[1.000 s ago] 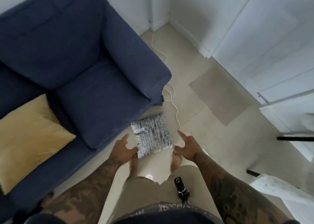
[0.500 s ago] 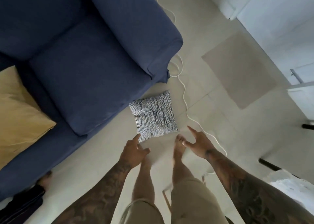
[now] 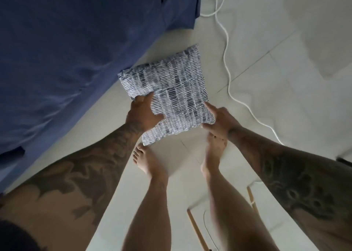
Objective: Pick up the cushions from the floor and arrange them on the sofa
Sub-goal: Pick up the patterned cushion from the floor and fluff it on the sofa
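Already both hands grasp the grey-and-white woven square cushion (image 3: 171, 96): left hand (image 3: 142, 115) on its near-left edge, right hand (image 3: 222, 121) at its near-right corner. The dark blue fabric sofa (image 3: 76, 50) lies just left, so the lift likely swings leftward.

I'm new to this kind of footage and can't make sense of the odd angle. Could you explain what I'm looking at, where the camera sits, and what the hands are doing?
No machine here: a person wears a wide-angle camera on the head, so you look down along their own tattooed arms, bare legs and feet. The left hand and the right hand each grip a side of a square grey-and-white woven cushion, near its closer edge. It sits just beyond the toes; whether it has left the pale tiled floor I cannot tell. To the left is the dark blue fabric sofa, where the cushion belongs. A white cable trails across the floor on the right.
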